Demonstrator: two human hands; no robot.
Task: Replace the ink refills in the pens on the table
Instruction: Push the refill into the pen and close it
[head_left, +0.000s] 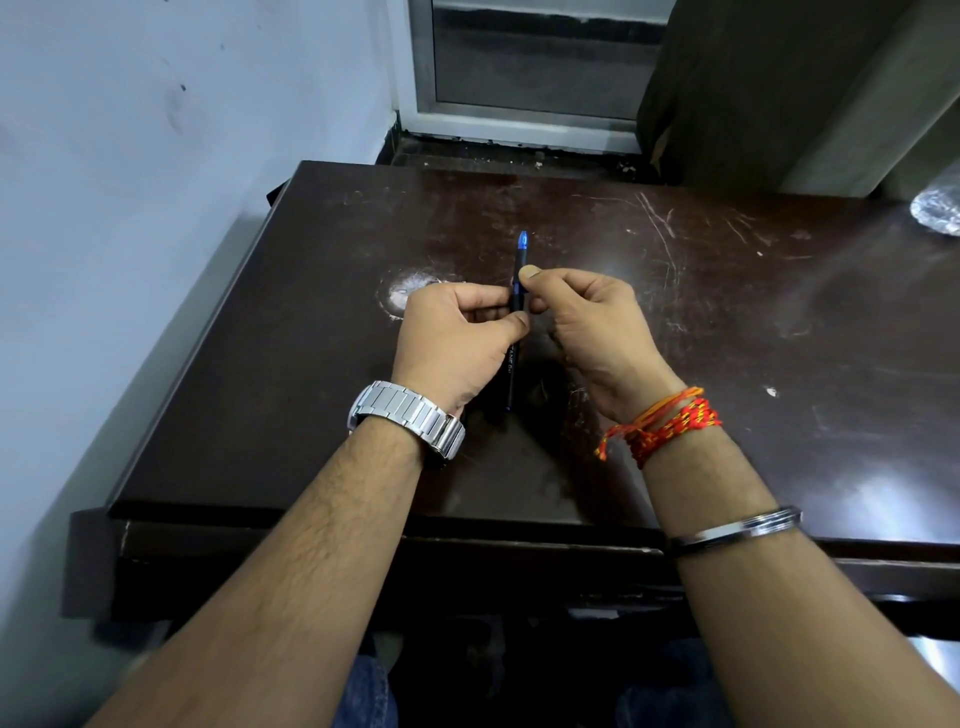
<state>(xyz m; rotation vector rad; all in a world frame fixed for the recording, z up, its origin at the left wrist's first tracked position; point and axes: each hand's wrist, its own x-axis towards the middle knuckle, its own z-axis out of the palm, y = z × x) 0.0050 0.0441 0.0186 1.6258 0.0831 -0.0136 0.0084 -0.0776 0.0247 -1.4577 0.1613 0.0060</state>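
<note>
One pen is in view, pinched by both the left hand and right hand, seemingly whole, so the refill swap looks barely begun.

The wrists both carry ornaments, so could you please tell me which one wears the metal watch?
The left wrist wears the silver link-band watch; the right wrist has red-orange threads and a plain metal bangle instead.
</note>
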